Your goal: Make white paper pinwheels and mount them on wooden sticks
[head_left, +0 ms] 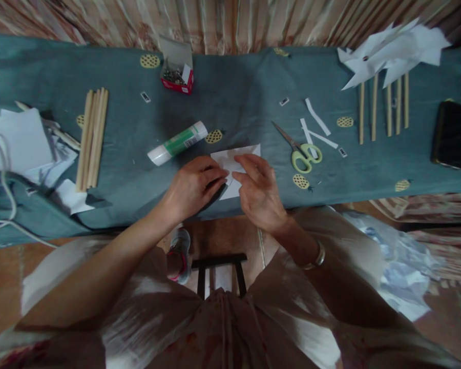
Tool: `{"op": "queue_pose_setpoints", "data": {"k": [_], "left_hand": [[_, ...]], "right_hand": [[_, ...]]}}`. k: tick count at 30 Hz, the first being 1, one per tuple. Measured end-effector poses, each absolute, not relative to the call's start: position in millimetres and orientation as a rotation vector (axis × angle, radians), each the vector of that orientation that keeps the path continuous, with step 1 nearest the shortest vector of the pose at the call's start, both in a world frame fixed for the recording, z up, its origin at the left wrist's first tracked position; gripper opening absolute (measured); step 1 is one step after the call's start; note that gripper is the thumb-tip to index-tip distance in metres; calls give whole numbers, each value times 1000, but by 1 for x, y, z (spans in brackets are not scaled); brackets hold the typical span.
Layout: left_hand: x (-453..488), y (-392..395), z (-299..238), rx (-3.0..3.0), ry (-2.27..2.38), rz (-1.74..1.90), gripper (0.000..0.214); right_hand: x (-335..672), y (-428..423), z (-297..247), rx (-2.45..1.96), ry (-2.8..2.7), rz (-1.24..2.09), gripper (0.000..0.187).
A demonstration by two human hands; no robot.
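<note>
A small white sheet of paper [241, 156] lies on the teal cloth near the table's front edge. My left hand [194, 185] presses down on its left part with the fingers bent and together. My right hand [258, 190] pinches the paper's middle, fingers curled over a fold. Much of the sheet is hidden under both hands. A glue stick [177, 143] with a green label lies just beyond my left hand. Green-handled scissors [300, 151] lie to the right of my right hand.
A bundle of wooden sticks [92, 137] and white paper [17, 141] lie at left. A red box of pins [177, 75] stands at the back. Paper pinwheels on sticks [388, 56] and a black phone [451, 134] are at right. Paper strips [316, 117] lie near the scissors.
</note>
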State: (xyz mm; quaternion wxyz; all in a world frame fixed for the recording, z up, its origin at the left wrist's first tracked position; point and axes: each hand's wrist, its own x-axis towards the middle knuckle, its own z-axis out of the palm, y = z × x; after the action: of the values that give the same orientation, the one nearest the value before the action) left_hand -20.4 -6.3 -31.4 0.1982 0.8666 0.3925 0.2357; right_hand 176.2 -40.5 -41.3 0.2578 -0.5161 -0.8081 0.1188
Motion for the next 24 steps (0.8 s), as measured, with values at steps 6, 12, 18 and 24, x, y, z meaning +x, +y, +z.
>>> {"op": "queue_pose_setpoints", "data": {"k": [6,12,18,24], "left_hand": [[-17,-12,-29,2549,1114,689,24],[-15,-14,-35,2599,1095,690,19],[-17,-16,-33,2588,1103,701,20],[-18,-20,-32,2543,1103,702,21]], "right_hand": [[175,-38,-41,-1392,-2200,306,31],[188,-38,-30,-1351,-2070,402,32],[204,-33,-29,-1484,-1975,410,33],[204,-36,-28,-1497,-1987,438,33]]}}
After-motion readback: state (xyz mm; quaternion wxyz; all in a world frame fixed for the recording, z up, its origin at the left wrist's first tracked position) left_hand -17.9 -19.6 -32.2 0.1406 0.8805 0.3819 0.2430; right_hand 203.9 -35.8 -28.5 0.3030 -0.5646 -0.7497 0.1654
